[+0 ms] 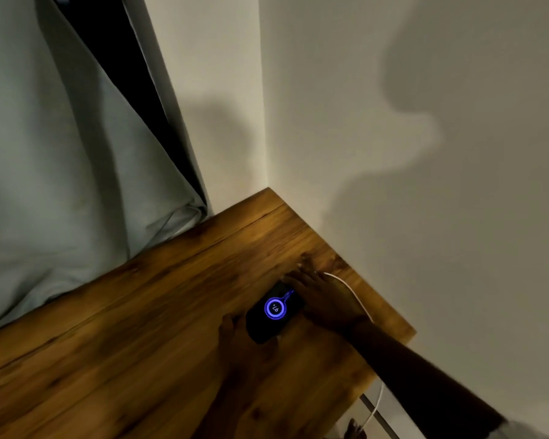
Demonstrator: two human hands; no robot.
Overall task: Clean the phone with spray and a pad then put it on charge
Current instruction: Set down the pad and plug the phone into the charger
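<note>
Pale fabric (45,185) hangs down the left of the frame, against the edge of the wooden tabletop (140,312).

Toward the lower middle, the left hand (235,339) sits against the near end of the phone (274,312). It probably braces the phone so it cannot slide while the other end is handled. This grip is dark and blurred, and I cannot tell whether it pinches the edge or only rests there.

The phone lies flat on the tabletop, screen up, right of centre in the lower half. A blue ring and a percentage glow on the screen, so charging looks to have begun.

The right hand (325,301) covers the phone's far end, where the plug would enter. Its grip looks spread, with the fingers stretched out rather than curled, though blur softens them.

The white cable (352,289) curves from under that hand along the tabletop's right edge and drops over it at the lower right. That route keeps the slack out of the way.

No spray or pad is in view.
</note>
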